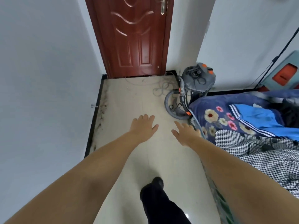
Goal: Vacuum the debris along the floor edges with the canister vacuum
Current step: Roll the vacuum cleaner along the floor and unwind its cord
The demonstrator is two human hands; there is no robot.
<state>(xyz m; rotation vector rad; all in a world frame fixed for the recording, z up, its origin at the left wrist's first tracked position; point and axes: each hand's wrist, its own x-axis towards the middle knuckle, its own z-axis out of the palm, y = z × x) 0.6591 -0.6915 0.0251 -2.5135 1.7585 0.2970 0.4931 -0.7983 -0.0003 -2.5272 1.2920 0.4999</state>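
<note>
A grey canister vacuum (198, 78) with orange clips stands in the far right corner beside the bed. Its grey hose (174, 109) curls on the floor in front of it, and a thin power cord (160, 88) lies tangled near the door. Dark debris (101, 117) is scattered along the left floor edge by the black baseboard. My left hand (143, 126) and my right hand (186, 133) are stretched out over the floor with fingers spread, holding nothing, both short of the hose.
A closed red-brown door (134, 36) faces me at the end of the narrow floor strip. White walls stand on both sides. A bed (252, 131) with floral and houndstooth covers fills the right. A door stop (94, 106) juts from the left wall. My dark-trousered leg (155, 199) is below.
</note>
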